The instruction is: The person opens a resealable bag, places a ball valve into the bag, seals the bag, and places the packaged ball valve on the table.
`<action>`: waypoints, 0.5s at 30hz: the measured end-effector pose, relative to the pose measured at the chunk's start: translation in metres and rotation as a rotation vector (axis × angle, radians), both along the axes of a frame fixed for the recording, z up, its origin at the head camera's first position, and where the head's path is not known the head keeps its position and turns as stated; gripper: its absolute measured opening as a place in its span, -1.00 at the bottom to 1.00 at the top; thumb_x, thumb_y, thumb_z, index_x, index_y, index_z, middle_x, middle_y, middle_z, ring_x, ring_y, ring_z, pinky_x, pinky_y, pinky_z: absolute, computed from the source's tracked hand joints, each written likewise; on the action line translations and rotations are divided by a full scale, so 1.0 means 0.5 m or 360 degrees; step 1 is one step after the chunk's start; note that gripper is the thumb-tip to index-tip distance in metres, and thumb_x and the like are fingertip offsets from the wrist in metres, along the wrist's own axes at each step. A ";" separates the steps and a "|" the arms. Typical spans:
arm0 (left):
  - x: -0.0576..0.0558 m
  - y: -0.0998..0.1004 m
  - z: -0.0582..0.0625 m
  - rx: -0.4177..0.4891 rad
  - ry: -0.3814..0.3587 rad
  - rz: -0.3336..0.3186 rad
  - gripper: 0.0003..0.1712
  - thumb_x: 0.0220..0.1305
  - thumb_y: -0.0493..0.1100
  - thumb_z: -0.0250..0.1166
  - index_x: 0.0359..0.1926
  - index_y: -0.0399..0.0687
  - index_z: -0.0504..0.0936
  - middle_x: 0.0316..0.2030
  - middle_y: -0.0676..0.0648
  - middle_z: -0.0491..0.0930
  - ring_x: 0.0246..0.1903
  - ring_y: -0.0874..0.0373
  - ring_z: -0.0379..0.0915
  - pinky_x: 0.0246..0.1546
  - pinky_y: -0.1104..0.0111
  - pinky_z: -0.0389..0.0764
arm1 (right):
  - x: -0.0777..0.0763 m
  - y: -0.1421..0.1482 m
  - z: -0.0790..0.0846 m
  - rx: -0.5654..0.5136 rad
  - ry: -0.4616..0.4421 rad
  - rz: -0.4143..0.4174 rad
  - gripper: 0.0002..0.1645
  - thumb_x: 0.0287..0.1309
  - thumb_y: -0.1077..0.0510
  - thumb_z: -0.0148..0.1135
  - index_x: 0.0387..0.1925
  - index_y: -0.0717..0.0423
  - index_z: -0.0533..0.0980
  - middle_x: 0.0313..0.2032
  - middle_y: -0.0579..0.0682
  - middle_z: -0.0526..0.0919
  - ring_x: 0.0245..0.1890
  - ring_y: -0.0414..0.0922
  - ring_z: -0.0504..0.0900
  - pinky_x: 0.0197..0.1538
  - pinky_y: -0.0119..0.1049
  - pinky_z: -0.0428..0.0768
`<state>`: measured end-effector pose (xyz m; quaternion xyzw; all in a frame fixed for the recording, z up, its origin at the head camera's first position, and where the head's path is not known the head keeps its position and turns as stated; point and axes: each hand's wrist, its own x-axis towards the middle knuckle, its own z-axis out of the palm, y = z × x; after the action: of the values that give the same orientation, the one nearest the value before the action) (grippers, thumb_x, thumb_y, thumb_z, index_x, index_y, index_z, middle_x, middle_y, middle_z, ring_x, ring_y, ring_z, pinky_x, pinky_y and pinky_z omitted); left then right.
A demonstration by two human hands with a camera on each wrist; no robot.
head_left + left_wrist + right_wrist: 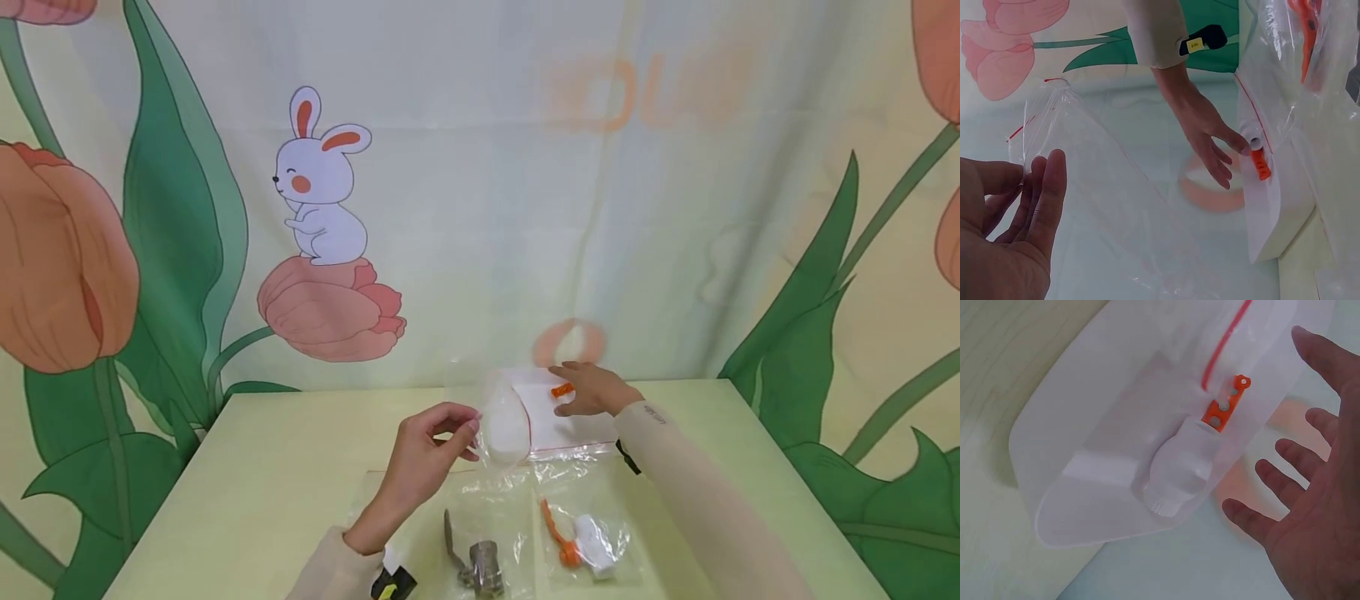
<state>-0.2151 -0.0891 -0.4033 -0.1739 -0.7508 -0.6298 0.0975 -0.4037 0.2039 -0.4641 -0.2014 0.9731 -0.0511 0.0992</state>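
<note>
My left hand (427, 454) pinches the edge of a clear zip bag (1104, 200) between thumb and fingers. The bag hangs from that grip, and its red seal strip shows in the left wrist view. My right hand (596, 390) is spread over a white bin (1079, 506), its fingers apart and holding nothing. Inside the bin lies a white plastic valve (1182, 465) with an orange handle (1225, 407), just beyond my right fingertips. Part of the bin is covered by the clear bag in the head view.
Nearer me on the table (247, 500) lie two clear bags. One has a grey metal valve (486, 568) with a lever, the other a white valve (595, 546) with an orange handle. A printed curtain (465, 208) stands right behind the table.
</note>
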 end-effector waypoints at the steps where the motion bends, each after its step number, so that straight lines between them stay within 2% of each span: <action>1: 0.002 0.001 -0.001 -0.0003 -0.0004 -0.0001 -0.87 0.28 -0.31 0.30 -0.15 -0.23 0.68 -0.33 -0.24 0.66 -0.43 -0.04 0.64 -0.41 0.21 0.74 | -0.002 0.000 -0.005 0.0017 -0.0015 -0.0010 -0.01 0.13 -0.28 0.30 0.51 -0.21 0.11 0.52 0.04 0.12 0.49 0.17 0.13 0.35 0.26 0.32; 7: 0.002 0.001 -0.005 -0.0004 0.0019 -0.0021 -0.88 0.28 -0.26 0.31 -0.18 -0.19 0.68 -0.35 -0.22 0.66 -0.44 0.04 0.65 -0.43 0.26 0.74 | -0.012 -0.002 -0.029 0.0073 -0.0021 -0.0014 -0.01 0.13 -0.22 0.32 0.51 -0.17 0.11 0.51 0.08 0.13 0.48 0.16 0.16 0.35 0.24 0.34; 15: 0.001 0.000 -0.004 0.0023 0.0030 -0.0064 -0.89 0.29 -0.30 0.30 -0.18 -0.21 0.68 -0.37 -0.25 0.65 -0.47 0.21 0.63 -0.42 0.18 0.74 | -0.014 -0.009 -0.041 0.0112 0.0017 -0.0007 -0.06 0.16 -0.09 0.34 0.49 -0.09 0.14 0.49 0.12 0.18 0.47 0.16 0.19 0.31 0.15 0.42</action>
<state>-0.2146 -0.0889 -0.4054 -0.1942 -0.7416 -0.6353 0.0932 -0.4106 0.1994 -0.4847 -0.1958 0.9753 -0.0161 0.1008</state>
